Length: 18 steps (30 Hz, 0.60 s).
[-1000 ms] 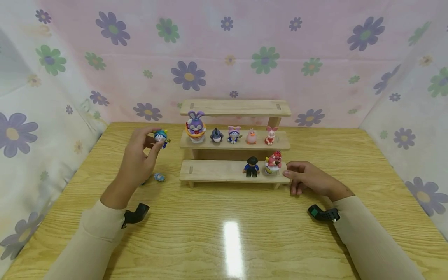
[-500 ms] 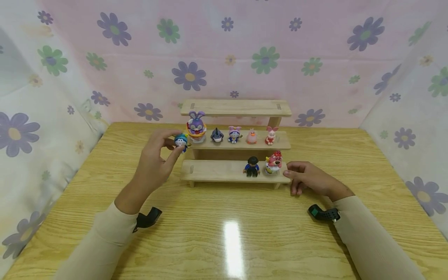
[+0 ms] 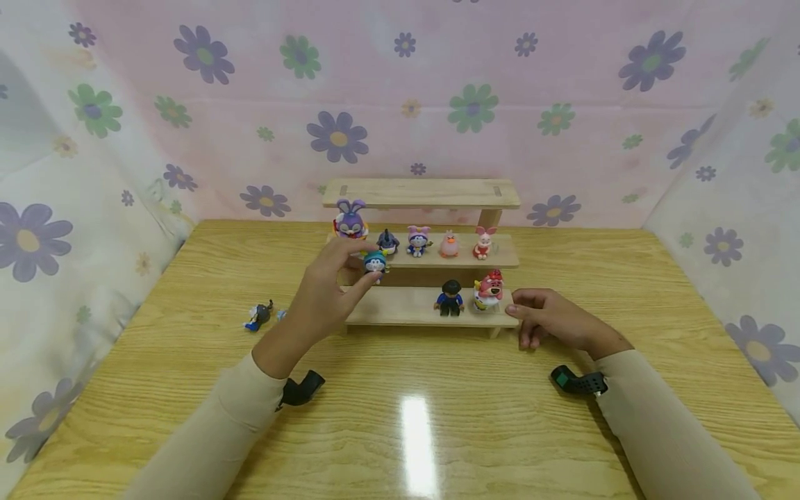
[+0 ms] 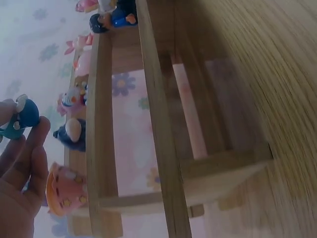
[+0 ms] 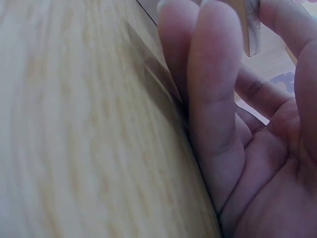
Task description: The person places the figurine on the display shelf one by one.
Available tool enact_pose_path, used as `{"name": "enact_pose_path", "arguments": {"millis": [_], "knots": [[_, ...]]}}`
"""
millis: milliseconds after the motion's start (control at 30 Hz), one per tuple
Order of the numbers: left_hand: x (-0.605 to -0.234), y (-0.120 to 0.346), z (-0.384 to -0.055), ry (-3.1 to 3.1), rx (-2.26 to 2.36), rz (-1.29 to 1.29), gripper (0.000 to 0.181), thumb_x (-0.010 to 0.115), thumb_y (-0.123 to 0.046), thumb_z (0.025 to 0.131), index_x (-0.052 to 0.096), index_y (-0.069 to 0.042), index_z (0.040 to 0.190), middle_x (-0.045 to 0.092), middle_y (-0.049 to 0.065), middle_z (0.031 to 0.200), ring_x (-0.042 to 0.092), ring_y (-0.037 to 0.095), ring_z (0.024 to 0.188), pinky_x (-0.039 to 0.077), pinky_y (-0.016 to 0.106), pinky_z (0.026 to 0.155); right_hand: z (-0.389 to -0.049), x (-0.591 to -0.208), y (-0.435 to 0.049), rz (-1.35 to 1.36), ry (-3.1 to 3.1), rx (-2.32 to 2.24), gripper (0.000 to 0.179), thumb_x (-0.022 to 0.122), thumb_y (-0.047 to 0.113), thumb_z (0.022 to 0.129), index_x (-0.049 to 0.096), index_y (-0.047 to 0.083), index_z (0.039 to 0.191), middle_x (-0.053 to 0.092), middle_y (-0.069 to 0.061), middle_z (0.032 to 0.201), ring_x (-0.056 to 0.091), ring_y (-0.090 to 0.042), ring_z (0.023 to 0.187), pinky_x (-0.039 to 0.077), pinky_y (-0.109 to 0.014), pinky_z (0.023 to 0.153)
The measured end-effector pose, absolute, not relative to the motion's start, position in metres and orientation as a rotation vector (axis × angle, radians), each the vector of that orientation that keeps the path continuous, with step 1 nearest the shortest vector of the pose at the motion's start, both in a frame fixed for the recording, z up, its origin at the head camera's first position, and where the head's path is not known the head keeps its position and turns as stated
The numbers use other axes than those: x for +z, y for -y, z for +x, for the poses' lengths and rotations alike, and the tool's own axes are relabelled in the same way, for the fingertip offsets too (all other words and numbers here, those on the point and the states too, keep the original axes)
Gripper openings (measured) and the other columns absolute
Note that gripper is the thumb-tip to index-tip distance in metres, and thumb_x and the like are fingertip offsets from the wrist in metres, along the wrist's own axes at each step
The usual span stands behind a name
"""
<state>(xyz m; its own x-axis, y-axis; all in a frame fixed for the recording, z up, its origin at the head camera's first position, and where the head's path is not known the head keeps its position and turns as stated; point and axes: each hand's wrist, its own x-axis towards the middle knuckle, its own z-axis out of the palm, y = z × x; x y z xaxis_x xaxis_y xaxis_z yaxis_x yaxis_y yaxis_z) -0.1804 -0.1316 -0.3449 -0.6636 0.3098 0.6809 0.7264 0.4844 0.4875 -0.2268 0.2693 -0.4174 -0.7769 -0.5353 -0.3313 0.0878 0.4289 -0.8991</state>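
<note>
My left hand (image 3: 325, 295) pinches a small figurine (image 3: 375, 262) with a teal cap, white face and yellow horns, between thumb and fingers. It is held up in front of the middle step of a wooden stepped shelf (image 3: 387, 305), over the left half of the lowest step. The left wrist view shows the figurine's teal back (image 4: 27, 115) at the fingertips. My right hand (image 3: 556, 319) holds the right end of the lowest step, thumb at its edge. In the right wrist view its other fingers (image 5: 215, 74) lie along the table.
A purple rabbit (image 3: 350, 219), a grey shark-like figure (image 3: 387, 242) and several pink figures stand on the middle step. A black-haired toy figure (image 3: 449, 298) and a pink bear (image 3: 489, 290) occupy the lowest step's right. A grey-and-blue figurine (image 3: 259, 315) lies on the table, left.
My left hand has carried the teal-capped figurine rightward from left of the shelf to in front of it, uncovering the grey-and-blue figurine on the table. My right hand has stayed put.
</note>
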Motion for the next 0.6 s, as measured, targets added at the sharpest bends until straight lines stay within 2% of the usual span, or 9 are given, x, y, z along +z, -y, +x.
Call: {"name": "enact_pose_path", "arguments": {"millis": [200, 600], "knots": [[-0.344, 0.112, -0.184, 2.252, -1.1, -0.866, 0.041, 0.076, -0.01, 0.089, 0.059, -0.003, 0.126, 0.061, 0.012, 0.115, 0.065, 0.022, 0.09, 0.058, 0.039, 0.079, -0.226, -0.417, -0.27, -0.378, -2.091, -1.368, 0.042, 0.054, 0.032, 0.105, 0.048, -0.005, 0.125, 0.068, -0.014, 0.074, 0.068, -0.023, 0.065, 0.059, -0.037, 0.058], [-0.347, 0.086, -0.184, 2.34, -1.172, -0.862, 0.037, 0.074, -0.011, 0.092, 0.058, -0.006, 0.125, 0.059, 0.009, 0.115, 0.066, 0.017, 0.098, 0.058, 0.025, 0.082, -0.226, -0.418, -0.27, -0.377, -2.092, -1.369, 0.045, 0.054, 0.032, 0.105, 0.046, -0.005, 0.129, 0.068, -0.013, 0.073, 0.069, -0.025, 0.064, 0.059, -0.037, 0.058]]}}
